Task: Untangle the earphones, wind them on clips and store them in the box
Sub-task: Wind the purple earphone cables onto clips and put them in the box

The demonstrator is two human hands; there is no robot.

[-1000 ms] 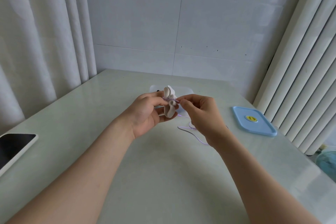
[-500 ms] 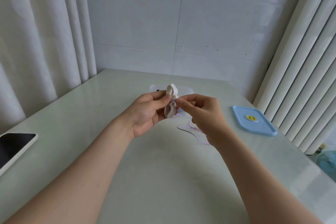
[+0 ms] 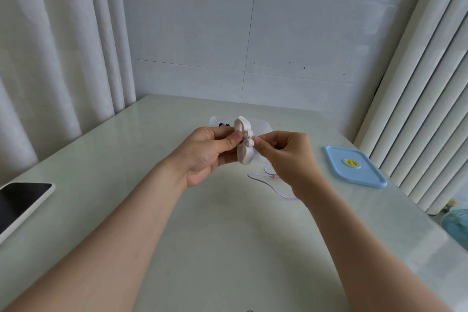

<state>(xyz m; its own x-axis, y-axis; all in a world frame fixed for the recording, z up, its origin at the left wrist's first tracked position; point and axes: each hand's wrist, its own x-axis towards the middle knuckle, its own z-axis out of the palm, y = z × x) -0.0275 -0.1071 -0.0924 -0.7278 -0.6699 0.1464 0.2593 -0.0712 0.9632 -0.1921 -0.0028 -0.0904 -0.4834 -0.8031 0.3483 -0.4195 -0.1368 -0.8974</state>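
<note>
Winding cord (image 3: 276,192) onto clip (image 3: 244,153), mid-wrap.
Left hand (image 3: 202,156) grips the white clip upright, thumb at its waist to pin the turns; right hand (image 3: 287,158) pinches the purple cord beside it, feeding slack lying under that wrist. Clear box (image 3: 215,121) sits just behind both hands.

The clip (image 3: 245,154) has turned slightly in the left hand (image 3: 206,157).

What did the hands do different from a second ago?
The left hand turned the white clip a little, nudging it rightward. The right hand still pinches the purple cord at the clip's middle. The loose cord on the table, the blue lid and the phone stayed put.
</note>
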